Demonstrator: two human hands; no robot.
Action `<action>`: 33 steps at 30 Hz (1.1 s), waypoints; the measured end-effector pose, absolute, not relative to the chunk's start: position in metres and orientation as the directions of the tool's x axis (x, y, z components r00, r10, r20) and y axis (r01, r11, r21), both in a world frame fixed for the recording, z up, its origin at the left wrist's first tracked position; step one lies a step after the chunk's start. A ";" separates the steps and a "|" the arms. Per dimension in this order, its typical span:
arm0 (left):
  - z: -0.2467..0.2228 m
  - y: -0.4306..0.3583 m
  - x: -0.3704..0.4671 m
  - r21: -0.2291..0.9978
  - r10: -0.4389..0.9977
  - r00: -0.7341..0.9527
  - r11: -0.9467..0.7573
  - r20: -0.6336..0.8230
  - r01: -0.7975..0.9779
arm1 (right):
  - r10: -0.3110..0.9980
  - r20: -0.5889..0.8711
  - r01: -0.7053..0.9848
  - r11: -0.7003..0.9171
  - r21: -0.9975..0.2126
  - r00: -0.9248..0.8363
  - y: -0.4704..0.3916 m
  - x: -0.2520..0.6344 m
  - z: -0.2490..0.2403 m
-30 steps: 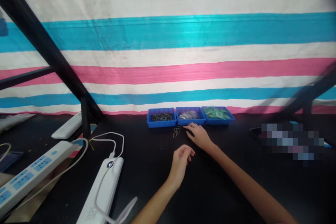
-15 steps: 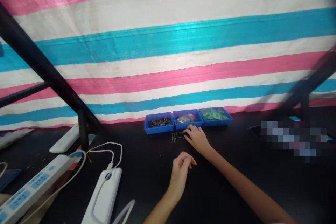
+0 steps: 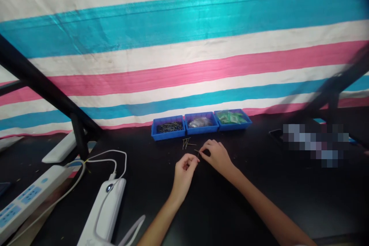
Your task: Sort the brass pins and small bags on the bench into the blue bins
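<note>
My left hand (image 3: 184,167) is closed in a pinch, its fingertips on a thin upright screw (image 3: 198,155). Close by on the right, my right hand (image 3: 216,155) pinches another thin screw, whose end points left from the fingertips. The two hands almost touch, just above the black table. Behind them a few loose screws (image 3: 186,143) lie on the table. At the back stand three blue bins in a row: the left bin (image 3: 168,135) holds many dark screws (image 3: 170,127), the middle bin (image 3: 203,129) clear plastic bags (image 3: 200,122), and the right bin (image 3: 236,126) green packets (image 3: 230,117).
A white power bank (image 3: 105,211) with a cable (image 3: 117,150) and a white power strip (image 3: 31,196) lie to the left. Black frame legs (image 3: 47,84) slant at both sides. A striped sheet (image 3: 184,57) hangs behind. A dark phone-like object (image 3: 276,134) lies right, beside a blurred-out patch.
My right hand has drawn back from the loose screws with one in its fingers. My left hand has moved up beside it and closed on a screw. The view has tilted down slightly.
</note>
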State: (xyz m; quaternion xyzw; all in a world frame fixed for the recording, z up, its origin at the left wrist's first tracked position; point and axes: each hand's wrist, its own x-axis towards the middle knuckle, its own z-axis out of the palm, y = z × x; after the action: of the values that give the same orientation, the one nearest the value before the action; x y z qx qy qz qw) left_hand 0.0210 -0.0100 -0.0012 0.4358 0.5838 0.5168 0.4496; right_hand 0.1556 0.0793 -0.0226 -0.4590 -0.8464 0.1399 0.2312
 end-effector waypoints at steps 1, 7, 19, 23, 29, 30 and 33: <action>-0.001 -0.009 0.019 0.996 0.972 -0.227 0.079 -0.067 0.046 | 0.856 0.258 0.695 0.514 -0.503 -0.448 0.079 0.156 -0.022; 0.001 -0.005 0.011 0.997 0.941 -0.333 0.074 -0.066 0.011 | 0.916 0.045 0.289 0.172 -0.942 -0.398 0.078 0.157 -0.013; -0.009 -0.002 0.011 0.996 0.934 -0.352 -0.081 0.059 -0.047 | 0.818 -0.043 0.004 -0.050 -0.999 -0.574 0.061 0.148 -0.002; -0.004 -0.003 0.014 0.994 0.931 -0.365 -0.065 0.029 -0.088 | 0.816 -0.057 0.010 -0.062 -0.998 -0.575 0.060 0.147 -0.002; 0.000 -0.003 0.014 0.990 0.936 -0.352 -0.023 -0.028 -0.141 | 0.770 -0.049 0.009 -0.056 -0.998 -0.636 0.052 0.142 -0.004; 0.000 -0.003 0.014 0.989 0.937 -0.347 -0.021 -0.031 -0.145 | 0.768 -0.049 0.011 -0.054 -0.998 -0.639 0.051 0.141 -0.005; -0.003 -0.003 0.013 0.986 0.941 -0.336 -0.013 -0.043 -0.164 | 0.765 -0.044 0.029 -0.033 -0.999 -0.643 0.050 0.140 -0.006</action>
State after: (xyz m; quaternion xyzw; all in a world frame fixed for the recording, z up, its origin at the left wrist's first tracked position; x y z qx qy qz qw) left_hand 0.0134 -0.0028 -0.0026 0.3603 0.5394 0.6139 0.4498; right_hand 0.1403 0.0495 -0.0057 -0.3127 -0.6345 0.6473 0.2842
